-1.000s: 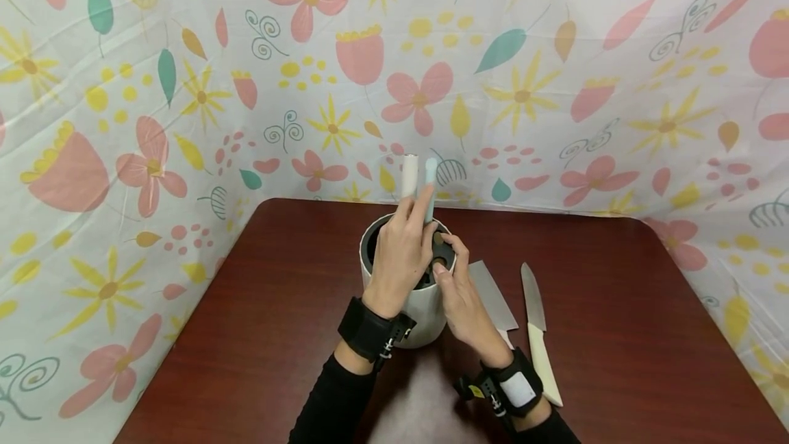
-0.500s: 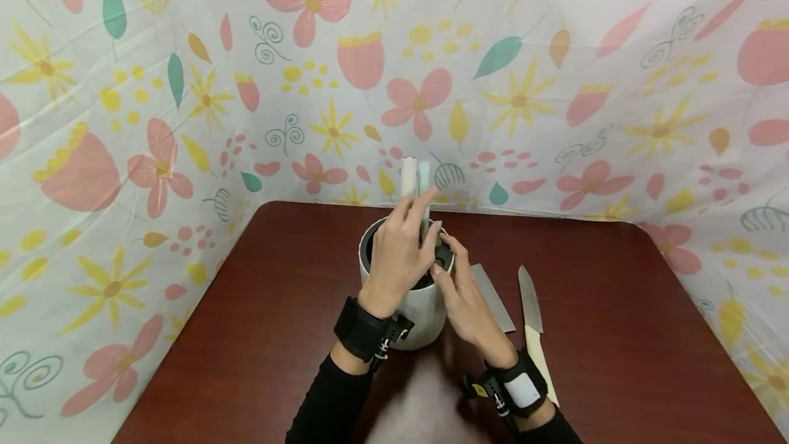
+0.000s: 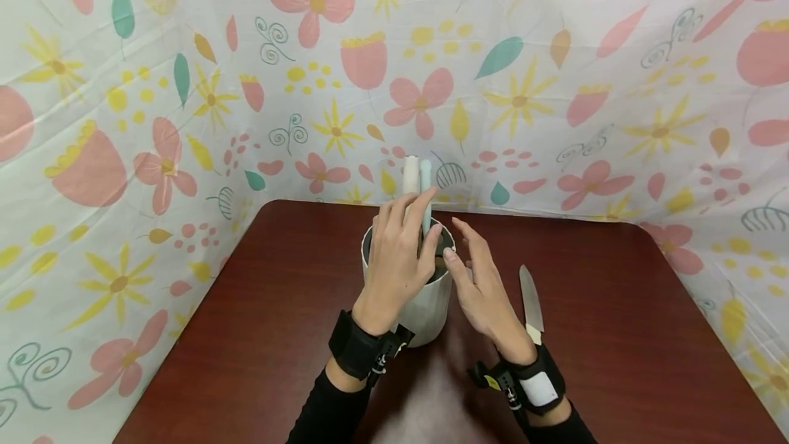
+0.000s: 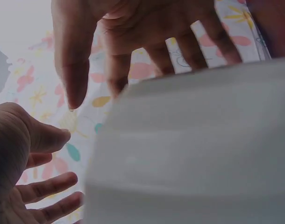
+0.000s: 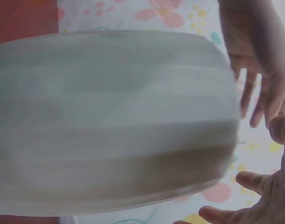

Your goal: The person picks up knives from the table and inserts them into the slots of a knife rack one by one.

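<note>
A white ribbed round holder point(image 3: 422, 317) with a dark inside stands upright near the middle of the table; its pale wall point(image 5: 110, 107) fills much of the right wrist view. From it rise a white handle point(image 3: 410, 173) and a light blue handle point(image 3: 426, 180). My left hand point(image 3: 394, 266) is over the holder's left side, fingers loosely extended and overlapping the lower part of the handles. At the right rim, my right hand point(image 3: 490, 297) is spread, thumb tip at the rim, with nothing gripped. Both wrist views show the fingers of both hands apart around the holder's top.
A knife point(image 3: 531, 300) with a cream handle lies on the table to the right, partly hidden by the right wrist. The dark reddish table point(image 3: 277, 307) is backed by a flower-print cloth point(image 3: 530, 122).
My right hand has drawn away from inside the rim, to the right, and its fingers have spread. The light blue handle stands slightly lower and further left; the cleaver blade is now hidden behind the right hand.
</note>
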`<move>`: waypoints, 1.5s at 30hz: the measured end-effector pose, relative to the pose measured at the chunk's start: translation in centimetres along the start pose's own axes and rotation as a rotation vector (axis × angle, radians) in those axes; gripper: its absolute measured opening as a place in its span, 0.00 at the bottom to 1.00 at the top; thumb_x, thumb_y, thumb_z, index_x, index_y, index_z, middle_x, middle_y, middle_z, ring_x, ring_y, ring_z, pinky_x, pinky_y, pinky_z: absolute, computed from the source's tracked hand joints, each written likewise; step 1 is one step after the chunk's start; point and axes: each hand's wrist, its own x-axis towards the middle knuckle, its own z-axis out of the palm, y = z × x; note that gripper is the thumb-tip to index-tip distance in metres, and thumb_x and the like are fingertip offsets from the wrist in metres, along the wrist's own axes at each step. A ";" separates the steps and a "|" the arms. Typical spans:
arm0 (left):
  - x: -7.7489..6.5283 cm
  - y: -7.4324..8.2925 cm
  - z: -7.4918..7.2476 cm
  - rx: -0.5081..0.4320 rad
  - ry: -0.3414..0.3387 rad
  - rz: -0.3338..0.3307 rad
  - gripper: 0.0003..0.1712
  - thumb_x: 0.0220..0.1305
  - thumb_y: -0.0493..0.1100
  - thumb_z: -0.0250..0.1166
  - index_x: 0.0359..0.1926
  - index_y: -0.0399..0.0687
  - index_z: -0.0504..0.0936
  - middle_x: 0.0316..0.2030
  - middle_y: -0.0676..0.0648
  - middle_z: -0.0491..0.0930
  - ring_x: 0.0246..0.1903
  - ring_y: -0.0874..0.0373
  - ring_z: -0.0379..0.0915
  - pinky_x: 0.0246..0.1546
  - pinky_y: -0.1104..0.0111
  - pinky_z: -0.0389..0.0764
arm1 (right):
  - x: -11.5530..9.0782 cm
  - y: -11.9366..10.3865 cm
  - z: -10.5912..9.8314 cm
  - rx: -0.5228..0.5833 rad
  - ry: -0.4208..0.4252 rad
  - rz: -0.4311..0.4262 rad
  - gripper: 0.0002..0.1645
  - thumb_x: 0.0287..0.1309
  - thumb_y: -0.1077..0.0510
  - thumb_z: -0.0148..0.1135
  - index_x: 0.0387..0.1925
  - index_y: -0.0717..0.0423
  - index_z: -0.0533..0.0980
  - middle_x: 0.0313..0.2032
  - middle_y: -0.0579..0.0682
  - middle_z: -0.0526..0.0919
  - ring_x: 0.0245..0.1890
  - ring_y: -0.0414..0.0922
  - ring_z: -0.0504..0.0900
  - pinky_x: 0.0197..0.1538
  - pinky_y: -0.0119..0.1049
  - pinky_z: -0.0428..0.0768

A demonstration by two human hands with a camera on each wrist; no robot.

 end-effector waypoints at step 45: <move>-12.4 5.4 -0.2 0.024 0.154 0.131 0.23 0.77 0.46 0.52 0.64 0.39 0.77 0.56 0.42 0.81 0.55 0.45 0.76 0.59 0.54 0.71 | -10.5 -1.4 0.6 -0.319 0.431 -0.285 0.32 0.63 0.58 0.62 0.69 0.58 0.72 0.68 0.61 0.73 0.66 0.56 0.72 0.71 0.27 0.57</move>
